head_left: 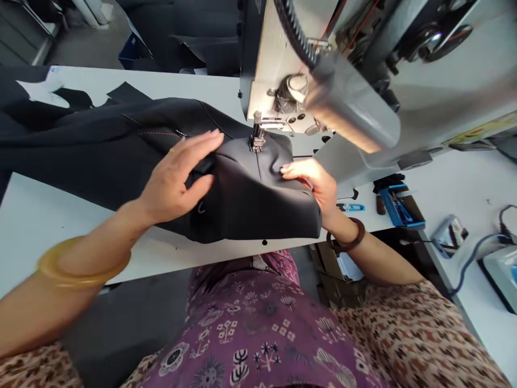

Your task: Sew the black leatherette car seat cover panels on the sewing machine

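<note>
A large piece of black fabric with orange stitching lies on the white table and runs under the presser foot of a grey sewing machine. My left hand rests flat on the fabric left of the needle, fingers stretched out. On the right side my right hand grips the folded edge of the fabric, fingers curled round it. A yellow bangle sits on my left wrist and a dark bracelet on my right.
More black fabric pieces lie across the table's left and back. Blue-handled snips and a blue tool tray sit right of the machine. A cable and a small case lie at the far right.
</note>
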